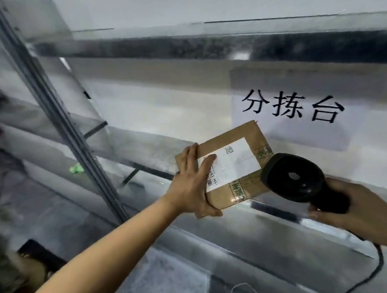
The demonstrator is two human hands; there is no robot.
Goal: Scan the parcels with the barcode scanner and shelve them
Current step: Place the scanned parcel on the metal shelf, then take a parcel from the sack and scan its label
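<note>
Nearest me, my right hand (355,212) is curled round the handle of the black barcode scanner (298,181), whose head sits just beside the parcel's right edge. My left hand (193,184) lies on the brown cardboard parcel (228,166), fingers straight across its white label (235,162), thumb hooked under the near edge. The parcel rests on the metal shelf (160,131), I think flat, though blur hides the contact. Behind it a paper sign (292,106) carries black characters.
</note>
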